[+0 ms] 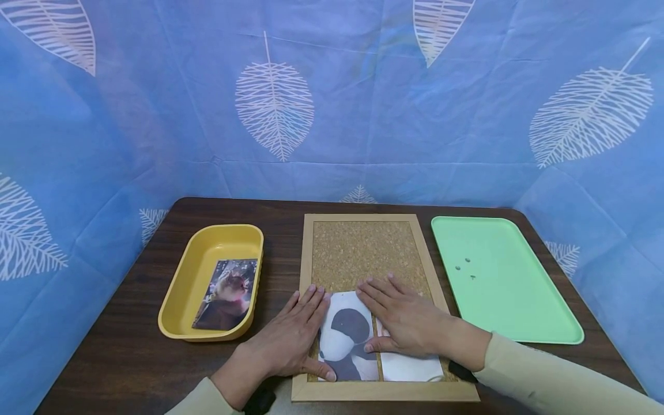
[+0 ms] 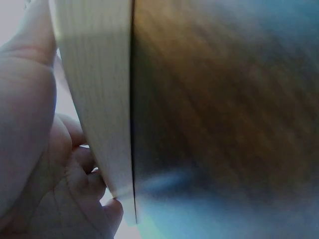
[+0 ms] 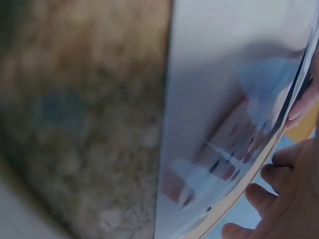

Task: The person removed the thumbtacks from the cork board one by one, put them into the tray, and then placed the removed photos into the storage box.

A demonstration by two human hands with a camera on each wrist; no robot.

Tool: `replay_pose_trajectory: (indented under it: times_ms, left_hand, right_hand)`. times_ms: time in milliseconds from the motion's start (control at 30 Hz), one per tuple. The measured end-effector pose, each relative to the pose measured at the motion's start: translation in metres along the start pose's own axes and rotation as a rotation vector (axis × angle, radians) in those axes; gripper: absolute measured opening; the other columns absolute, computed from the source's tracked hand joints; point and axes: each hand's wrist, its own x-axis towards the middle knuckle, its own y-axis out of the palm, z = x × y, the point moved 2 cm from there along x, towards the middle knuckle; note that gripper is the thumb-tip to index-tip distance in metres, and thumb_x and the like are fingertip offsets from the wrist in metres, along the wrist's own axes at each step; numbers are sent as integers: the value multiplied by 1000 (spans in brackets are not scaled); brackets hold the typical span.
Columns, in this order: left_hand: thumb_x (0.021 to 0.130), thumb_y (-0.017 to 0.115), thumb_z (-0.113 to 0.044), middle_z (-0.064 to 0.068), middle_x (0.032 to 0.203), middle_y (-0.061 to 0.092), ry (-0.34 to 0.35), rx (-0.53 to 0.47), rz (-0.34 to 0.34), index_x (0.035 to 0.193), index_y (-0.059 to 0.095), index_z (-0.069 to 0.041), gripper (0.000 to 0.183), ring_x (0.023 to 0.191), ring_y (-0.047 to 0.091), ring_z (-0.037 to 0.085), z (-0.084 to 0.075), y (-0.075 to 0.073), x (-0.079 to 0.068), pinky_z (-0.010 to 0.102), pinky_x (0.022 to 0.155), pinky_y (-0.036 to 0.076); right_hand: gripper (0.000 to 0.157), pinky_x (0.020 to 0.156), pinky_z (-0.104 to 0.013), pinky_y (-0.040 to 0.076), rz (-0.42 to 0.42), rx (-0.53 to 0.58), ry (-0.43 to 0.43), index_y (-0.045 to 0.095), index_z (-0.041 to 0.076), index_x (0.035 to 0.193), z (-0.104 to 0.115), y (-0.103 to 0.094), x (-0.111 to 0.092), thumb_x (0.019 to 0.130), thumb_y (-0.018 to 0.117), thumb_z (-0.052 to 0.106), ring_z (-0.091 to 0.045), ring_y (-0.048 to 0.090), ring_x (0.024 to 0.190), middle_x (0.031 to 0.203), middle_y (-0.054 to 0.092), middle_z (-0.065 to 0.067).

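A cork board point(image 1: 370, 251) in a pale wooden frame point(image 1: 386, 393) lies on the table. Two glossy picture cards lie side by side on its lower half: a grey-and-white card point(image 1: 339, 340) on the left and a mostly white card point(image 1: 412, 369) on the right. My left hand point(image 1: 290, 340) rests over the frame's left side, straight fingers along the left card's edge and thumb at its lower corner. Spread flat over the upper part of both cards is my right hand point(image 1: 410, 320), which hides much of the right one. In the right wrist view the glossy card point(image 3: 214, 89) reflects fingers.
To the left stands a yellow tray point(image 1: 181, 282) with a dark photo card point(image 1: 228, 294) inside. A green tray point(image 1: 513, 288) on the right bears three tiny pins point(image 1: 468, 260). Blue leaf-patterned cloth point(image 1: 337, 127) hangs behind the dark wooden table point(image 1: 119, 351).
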Motion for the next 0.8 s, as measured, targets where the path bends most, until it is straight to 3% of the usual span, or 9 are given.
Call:
replay_pose_trajectory:
  times_ms: [533, 700, 800]
  left_hand:
    - [81, 66, -84, 16, 176, 16, 8, -8, -17, 169, 20, -4, 128, 165, 11, 32, 0, -6, 0, 56, 131, 18]
    - [89, 67, -74, 15, 174, 27, -11, -8, -26, 166, 30, -4, 111, 163, 21, 32, 0, -13, 5, 58, 129, 22]
    - [97, 69, -60, 15, 169, 39, -30, -36, -77, 161, 41, -4, 90, 159, 33, 32, 1, -21, 10, 57, 128, 28]
  right_hand:
    - [102, 129, -61, 22, 62, 16, 18, 35, 6, 165, 0, 4, 1, 98, 32, 83, -30, 26, 161, 173, 31, -10]
    - [102, 129, -61, 22, 67, 24, 19, 35, 6, 165, 0, 3, 1, 98, 33, 83, -30, 26, 162, 173, 31, -11]
    - [103, 128, -61, 23, 70, 26, 21, 36, 6, 164, 0, 3, 1, 97, 32, 84, -31, 27, 161, 173, 31, -11]
